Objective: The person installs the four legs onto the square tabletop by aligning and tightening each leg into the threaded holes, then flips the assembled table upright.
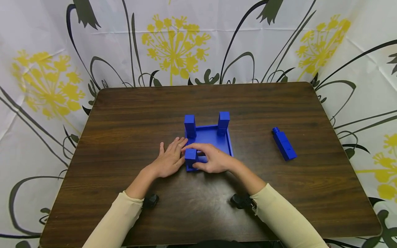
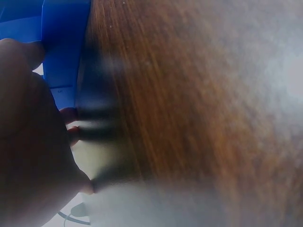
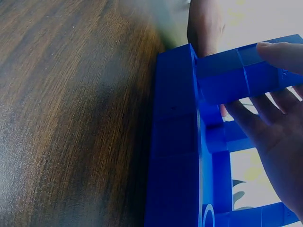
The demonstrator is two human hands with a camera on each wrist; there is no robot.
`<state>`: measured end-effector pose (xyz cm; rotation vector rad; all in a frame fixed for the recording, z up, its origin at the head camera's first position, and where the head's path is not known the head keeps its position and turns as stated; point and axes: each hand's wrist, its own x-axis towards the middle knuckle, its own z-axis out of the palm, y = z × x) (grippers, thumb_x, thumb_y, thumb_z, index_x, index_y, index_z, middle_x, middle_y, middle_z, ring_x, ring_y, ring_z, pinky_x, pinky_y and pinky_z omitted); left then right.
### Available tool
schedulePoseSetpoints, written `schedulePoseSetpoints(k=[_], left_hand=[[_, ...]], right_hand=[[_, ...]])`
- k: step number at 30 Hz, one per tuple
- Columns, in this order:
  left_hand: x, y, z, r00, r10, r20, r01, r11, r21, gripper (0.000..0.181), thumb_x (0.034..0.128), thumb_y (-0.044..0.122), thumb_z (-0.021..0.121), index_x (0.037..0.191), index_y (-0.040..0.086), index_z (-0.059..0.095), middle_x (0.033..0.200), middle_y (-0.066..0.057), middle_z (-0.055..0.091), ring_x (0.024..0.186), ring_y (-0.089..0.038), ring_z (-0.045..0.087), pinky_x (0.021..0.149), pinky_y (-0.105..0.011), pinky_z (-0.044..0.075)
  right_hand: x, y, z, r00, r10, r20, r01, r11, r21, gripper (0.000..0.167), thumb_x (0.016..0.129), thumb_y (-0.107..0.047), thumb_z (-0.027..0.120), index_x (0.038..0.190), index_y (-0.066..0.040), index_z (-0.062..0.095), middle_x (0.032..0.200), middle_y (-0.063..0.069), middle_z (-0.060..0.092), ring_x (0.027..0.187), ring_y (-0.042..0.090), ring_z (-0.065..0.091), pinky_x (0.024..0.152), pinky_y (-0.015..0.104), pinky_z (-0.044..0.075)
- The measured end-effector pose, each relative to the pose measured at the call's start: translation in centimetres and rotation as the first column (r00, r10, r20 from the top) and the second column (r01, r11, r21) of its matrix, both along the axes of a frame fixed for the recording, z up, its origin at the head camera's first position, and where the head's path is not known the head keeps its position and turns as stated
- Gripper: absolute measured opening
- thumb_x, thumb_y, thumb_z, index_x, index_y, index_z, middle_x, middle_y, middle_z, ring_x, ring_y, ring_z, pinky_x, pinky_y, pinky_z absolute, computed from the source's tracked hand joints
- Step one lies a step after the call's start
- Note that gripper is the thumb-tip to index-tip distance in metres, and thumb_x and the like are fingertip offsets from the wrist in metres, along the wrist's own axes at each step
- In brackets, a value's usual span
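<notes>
A blue post (image 1: 191,156) is being held upright at the near-left corner of a blue tray (image 1: 211,134), its long axis being stood roughly square to the tray's floor. It is being grasped by the right hand (image 1: 215,158), with the thumb being laid along one side and the fingers along another. In the right wrist view its lower end is being shown at the tray's corner, though how deeply it is being seated cannot be told. From the other side, the tray's left wall is being touched by the left hand (image 1: 169,160), whose fingers are being held extended and spread, with nothing being gripped; a bracing role is being suggested.

At the tray's far corners, two more upright posts are being carried, a far-left post (image 1: 190,125) and a far-right post (image 1: 223,122). In the right wrist view, a round rim (image 3: 208,206) is being glimpsed inside the tray.

Well apart to the right, a loose post (image 1: 284,144) is being supported lying down by the desk (image 1: 248,103). Its long axis is being slanted, the knobbed end being pointed far and left, the plain end near and right. Of the two hands, the right is being placed nearer to it.
</notes>
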<state>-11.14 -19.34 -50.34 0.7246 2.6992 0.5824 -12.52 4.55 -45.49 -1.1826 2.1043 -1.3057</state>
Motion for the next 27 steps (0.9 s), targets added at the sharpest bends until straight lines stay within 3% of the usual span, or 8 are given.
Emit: schedulePoseSetpoints(k=[8, 15, 27], left_hand=[[0.00, -0.06, -0.11, 1.000, 0.010, 0.016, -0.010, 1.000, 0.003, 0.064, 0.1052, 0.042, 0.032, 0.159, 0.020, 0.004, 0.164, -0.009, 0.008, 0.150, -0.027, -0.002, 0.105, -0.071, -0.010], [-0.04, -0.02, -0.26, 0.999, 0.024, 0.027, -0.024, 1.000, -0.017, 0.068, 0.1036, 0.056, 0.022, 0.159, 0.021, 0.003, 0.164, -0.006, 0.006, 0.150, -0.023, -0.004, 0.106, -0.068, -0.009], [-0.09, -0.08, -0.40, 1.000, 0.014, 0.025, -0.014, 1.000, -0.025, 0.065, 0.1051, 0.050, 0.026, 0.159, 0.022, 0.001, 0.165, -0.006, 0.004, 0.150, -0.023, -0.006, 0.106, -0.069, -0.010]], right_hand=[[-0.07, -0.15, -0.20, 0.999, -0.038, -0.005, 0.038, 0.999, -0.017, 0.053, 0.085, -0.007, 0.077, 0.133, -0.004, 0.055, 0.136, 0.014, 0.056, 0.125, 0.017, 0.052, 0.097, 0.032, 0.047], [0.13, -0.44, -0.21, 0.995, -0.098, 0.007, 0.098, 0.995, -0.025, 0.046, 0.081, -0.011, 0.082, 0.122, -0.010, 0.059, 0.120, 0.001, 0.062, 0.113, 0.013, 0.057, 0.087, 0.026, 0.051], [0.44, -0.83, -0.34, 0.988, -0.151, -0.034, 0.149, 0.987, -0.054, 0.043, 0.078, -0.014, 0.085, 0.113, -0.013, 0.060, 0.109, -0.003, 0.062, 0.104, 0.012, 0.059, 0.080, 0.023, 0.053]])
